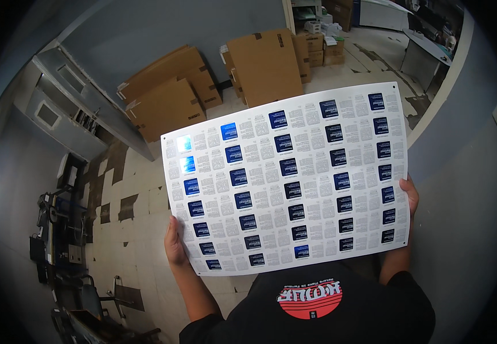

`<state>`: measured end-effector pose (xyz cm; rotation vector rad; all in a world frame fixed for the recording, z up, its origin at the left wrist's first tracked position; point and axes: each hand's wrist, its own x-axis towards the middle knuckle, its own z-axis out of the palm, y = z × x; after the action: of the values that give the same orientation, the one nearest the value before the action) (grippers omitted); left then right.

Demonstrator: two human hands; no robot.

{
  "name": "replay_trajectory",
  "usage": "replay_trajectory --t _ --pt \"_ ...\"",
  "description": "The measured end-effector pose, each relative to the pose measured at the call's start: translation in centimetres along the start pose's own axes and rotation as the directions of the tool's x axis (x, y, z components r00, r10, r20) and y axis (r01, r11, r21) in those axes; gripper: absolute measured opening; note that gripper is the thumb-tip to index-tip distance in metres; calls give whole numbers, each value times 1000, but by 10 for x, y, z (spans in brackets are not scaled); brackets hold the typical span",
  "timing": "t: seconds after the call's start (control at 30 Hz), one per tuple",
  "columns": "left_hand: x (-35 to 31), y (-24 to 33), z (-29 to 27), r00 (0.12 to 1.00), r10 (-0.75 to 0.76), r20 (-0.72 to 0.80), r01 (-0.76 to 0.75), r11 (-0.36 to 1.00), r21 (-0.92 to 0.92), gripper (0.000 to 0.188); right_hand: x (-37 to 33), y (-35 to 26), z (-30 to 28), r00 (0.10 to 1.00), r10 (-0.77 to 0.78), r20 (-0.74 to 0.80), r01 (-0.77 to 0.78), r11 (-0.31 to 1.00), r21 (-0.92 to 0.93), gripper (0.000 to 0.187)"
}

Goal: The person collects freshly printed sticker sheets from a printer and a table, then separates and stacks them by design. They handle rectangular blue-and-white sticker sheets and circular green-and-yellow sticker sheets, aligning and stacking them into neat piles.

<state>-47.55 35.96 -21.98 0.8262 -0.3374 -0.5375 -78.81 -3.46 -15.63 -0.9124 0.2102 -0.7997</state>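
- The left hand (175, 243) and the right hand (412, 198) grip opposite short edges of a wide white printed sheet (286, 180); the fingers behind it are mostly hidden.
- The sheet spans the gap between the hands, its lower edge overlapping the black T-shirt (352, 298) in view; whether they touch cannot be told.
- Rows of blue squares (288, 166) and small grey text blocks cover it, with glare on the squares ahead of the left hand.
- Only the edges are held, so a loosened hold on either side could let it sag or slip.
- Squeezing the hands together could bow or crease it, if it is as thin as it looks.
- The door frame (441, 97) stands ahead and to the right of the right hand; a careless turn could knock a corner there.
- The sheet blocks much of the view down, so worn patches in the floor (136, 252) could be missed underfoot.
- Large brown cartons (266, 63) lean ahead, between the hands, apparently folded flat; others (168, 106) lean ahead of the left hand.
- Small cartons (333, 54) are stacked farther ahead, toward the right hand's side; their contents cannot be seen.
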Motion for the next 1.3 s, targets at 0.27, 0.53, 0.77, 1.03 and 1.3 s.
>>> replay_trajectory --t 0.27,0.53,0.77,1.03,1.3 --pt "7 4 4 999 -27 -22 28 999 26 50 -1 -4 19 1000 8 19 -6 998 -62 66" --pt "37 -36 -37 994 -99 -49 107 971 213 43 28 33 -33 991 126 32 -119 978 -172 50" --pt "98 -192 -143 847 -522 -99 531 832 161 46 81 176 -165 860 488 -149 -509 805 -304 36" --pt "44 -324 -216 726 -543 -422 670 696 258 27 18 311 -287 679 450 -580 -728 517 -450 23" --pt "30 -311 -189 855 -325 -404 474 805 357 19 41 311 -299 654 525 -546 -756 481 -443 10"
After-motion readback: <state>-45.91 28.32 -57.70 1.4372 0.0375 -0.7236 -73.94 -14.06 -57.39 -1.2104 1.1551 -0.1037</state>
